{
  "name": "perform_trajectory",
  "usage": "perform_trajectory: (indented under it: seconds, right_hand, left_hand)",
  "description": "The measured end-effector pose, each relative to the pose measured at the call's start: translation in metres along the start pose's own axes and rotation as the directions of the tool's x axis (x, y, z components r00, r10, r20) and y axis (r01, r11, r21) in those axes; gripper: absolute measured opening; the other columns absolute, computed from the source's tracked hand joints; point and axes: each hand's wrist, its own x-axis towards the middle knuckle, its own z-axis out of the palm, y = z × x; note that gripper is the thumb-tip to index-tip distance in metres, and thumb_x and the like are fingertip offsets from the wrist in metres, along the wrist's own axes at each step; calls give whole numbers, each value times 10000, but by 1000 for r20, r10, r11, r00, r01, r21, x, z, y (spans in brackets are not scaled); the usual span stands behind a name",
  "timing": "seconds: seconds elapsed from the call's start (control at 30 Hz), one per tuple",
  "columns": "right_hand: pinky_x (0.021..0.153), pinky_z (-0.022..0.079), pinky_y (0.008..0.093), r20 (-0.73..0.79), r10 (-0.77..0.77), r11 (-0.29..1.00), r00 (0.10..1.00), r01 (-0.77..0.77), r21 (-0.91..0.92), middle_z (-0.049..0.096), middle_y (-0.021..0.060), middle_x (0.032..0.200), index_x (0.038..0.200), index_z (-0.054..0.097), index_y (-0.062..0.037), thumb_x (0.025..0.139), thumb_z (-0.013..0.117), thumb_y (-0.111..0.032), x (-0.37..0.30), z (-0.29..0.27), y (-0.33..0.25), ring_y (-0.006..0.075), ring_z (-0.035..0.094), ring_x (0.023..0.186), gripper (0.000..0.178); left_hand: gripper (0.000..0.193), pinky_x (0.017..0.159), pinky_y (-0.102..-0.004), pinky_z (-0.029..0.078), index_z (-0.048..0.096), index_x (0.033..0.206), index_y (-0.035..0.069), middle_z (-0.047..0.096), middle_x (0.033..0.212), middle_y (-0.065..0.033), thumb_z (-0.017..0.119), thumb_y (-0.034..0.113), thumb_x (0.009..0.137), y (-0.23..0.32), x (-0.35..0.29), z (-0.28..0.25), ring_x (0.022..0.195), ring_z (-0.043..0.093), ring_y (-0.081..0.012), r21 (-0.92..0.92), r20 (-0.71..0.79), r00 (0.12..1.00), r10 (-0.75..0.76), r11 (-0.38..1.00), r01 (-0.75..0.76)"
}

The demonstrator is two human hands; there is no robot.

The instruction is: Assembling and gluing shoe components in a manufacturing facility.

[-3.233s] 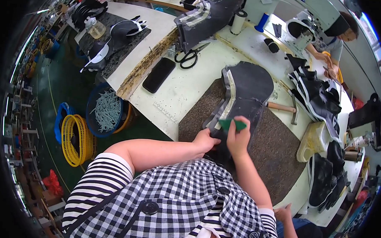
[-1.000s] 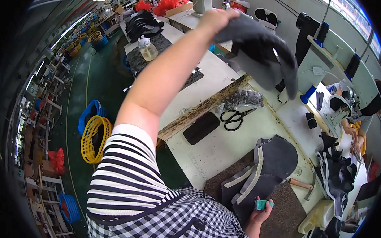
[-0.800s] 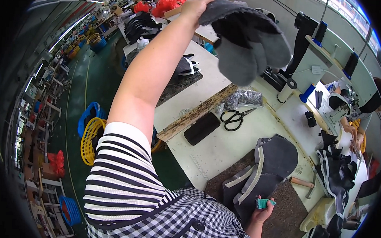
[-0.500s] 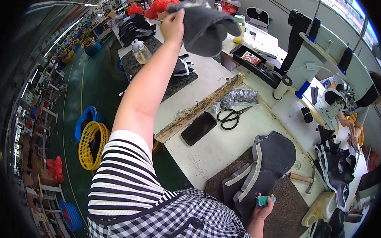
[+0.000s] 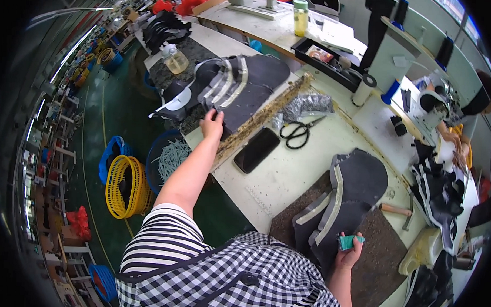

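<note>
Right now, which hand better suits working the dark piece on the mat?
Probably your right hand: it's beside that dark piece, holding a green object; your left hand is at the stacked pieces.

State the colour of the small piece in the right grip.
Small piece: bluish green, best seen in the head view.

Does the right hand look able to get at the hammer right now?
Probably yes: the hammer lies uncovered just beyond the right hand, though the green piece held in that hand may need putting down first.

Dark pale-striped piece [image 5: 359, 178] on brown mat [image 5: 381, 258]
</note>
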Motion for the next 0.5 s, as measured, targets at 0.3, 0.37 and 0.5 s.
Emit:
perform_trajectory:
  seconds: [0.3, 0.37, 0.5]
  right_hand:
    - [569, 497, 246, 144, 81, 996, 986, -76, -40, 579, 3, 887, 1122, 487, -137, 880, 617, -111, -28, 22, -14, 124, 598, 752, 276]
    - [572, 510, 253, 128, 45, 999, 991, -43, -21, 582, 10, 892, 1121, 483, -136, 887, 611, -107, -35, 12, -25, 132, 604, 765, 268]
    - [590, 543, 277, -139, -323, 946, 936, 317, -64, 559, 54, 986, 1137, 455, -117, 881, 618, -69, -49, -30, -92, 159, 604, 813, 307]
  left_hand:
    - [446, 1069, -429, 261, 512, 1245, 99, 412, 1378, -141, 619, 204, 825, 126, -287, -18, 1291, 361, -341, -511, 617, 66, 784, 464, -723]
    - [506, 1082, -523, 199, 474, 1331, 239, 279, 1490, -128, 591, 355, 853, 117, -357, -7, 1382, 230, -337, -546, 724, -231, 650, 335, -768]
    - [468, 1101, -568, 136, 569, 1237, 231, 243, 1515, -88, 648, 334, 788, 95, -370, 14, 1405, 170, -354, -682, 677, -441, 589, 277, -677]
